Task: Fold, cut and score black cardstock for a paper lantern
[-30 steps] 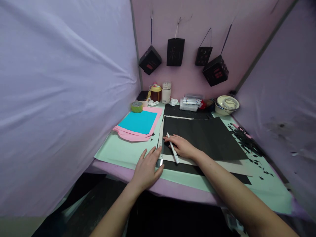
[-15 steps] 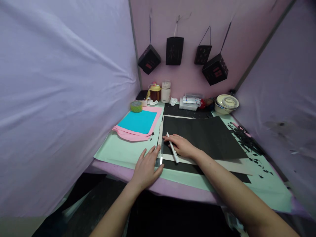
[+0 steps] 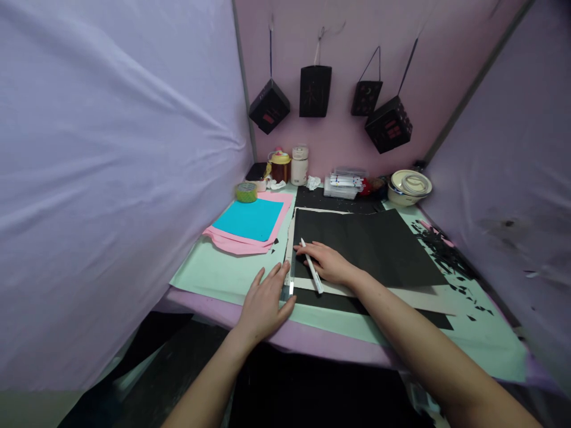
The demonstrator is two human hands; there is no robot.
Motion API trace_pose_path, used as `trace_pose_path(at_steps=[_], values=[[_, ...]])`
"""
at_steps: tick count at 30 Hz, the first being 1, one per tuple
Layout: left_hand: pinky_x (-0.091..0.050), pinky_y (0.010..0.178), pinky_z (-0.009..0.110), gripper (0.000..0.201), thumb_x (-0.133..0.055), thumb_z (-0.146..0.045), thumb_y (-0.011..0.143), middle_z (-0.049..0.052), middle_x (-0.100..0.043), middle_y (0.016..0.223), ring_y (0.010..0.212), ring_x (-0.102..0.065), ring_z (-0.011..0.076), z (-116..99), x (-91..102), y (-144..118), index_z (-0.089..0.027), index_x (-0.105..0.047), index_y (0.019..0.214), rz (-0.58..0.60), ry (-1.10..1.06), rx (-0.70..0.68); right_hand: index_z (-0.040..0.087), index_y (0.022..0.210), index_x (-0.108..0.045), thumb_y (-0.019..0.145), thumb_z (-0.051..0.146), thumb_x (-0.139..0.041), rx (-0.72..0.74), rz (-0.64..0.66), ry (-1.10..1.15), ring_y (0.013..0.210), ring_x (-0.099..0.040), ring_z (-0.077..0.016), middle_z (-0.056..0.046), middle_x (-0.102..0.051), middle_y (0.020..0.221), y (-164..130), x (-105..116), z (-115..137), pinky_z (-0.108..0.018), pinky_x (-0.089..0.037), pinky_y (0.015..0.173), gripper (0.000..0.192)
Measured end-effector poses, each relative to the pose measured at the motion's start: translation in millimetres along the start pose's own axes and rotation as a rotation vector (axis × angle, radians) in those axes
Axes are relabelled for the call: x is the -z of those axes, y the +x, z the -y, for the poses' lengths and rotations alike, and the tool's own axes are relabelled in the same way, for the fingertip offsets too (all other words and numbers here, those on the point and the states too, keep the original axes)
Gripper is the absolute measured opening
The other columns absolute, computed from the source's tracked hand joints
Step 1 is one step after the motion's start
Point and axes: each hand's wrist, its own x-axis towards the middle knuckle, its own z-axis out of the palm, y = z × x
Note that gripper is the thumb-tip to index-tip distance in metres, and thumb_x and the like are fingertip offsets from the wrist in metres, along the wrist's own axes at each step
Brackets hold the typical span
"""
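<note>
My left hand (image 3: 264, 302) flat on clear plastic ruler (image 3: 289, 261); right hand (image 3: 330, 264), at 3 o'clock, pinches white pen (image 3: 311, 274) over black paper sheet (image 3: 370, 244).

Black paper (image 3: 366, 244), white pen (image 3: 311, 266), cyan sheet (image 3: 250, 219).

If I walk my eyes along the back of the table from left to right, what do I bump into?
Green roll of tape → brown jar with yellow lid → white bottle → clear box of marker pens → round cream bowl.
</note>
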Motion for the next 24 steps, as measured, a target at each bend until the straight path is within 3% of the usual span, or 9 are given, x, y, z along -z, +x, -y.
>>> trace_pose_path(at_steps=[24], values=[[-0.016,0.115,0.047,0.064,-0.047,-0.027,0.088,0.008,-0.04,0.146,0.137,-0.032,0.0224,-0.3,2.7,0.3,-0.021,-0.021,0.146,0.031,0.001,-0.023,0.028,0.123,-0.053,0.089,0.018,-0.048,0.0,-0.005,0.006,0.125,-0.049,-0.0187,-0.005,-0.055,0.134,0.1,-0.2,-0.5,-0.048,-0.033,0.109,0.035]])
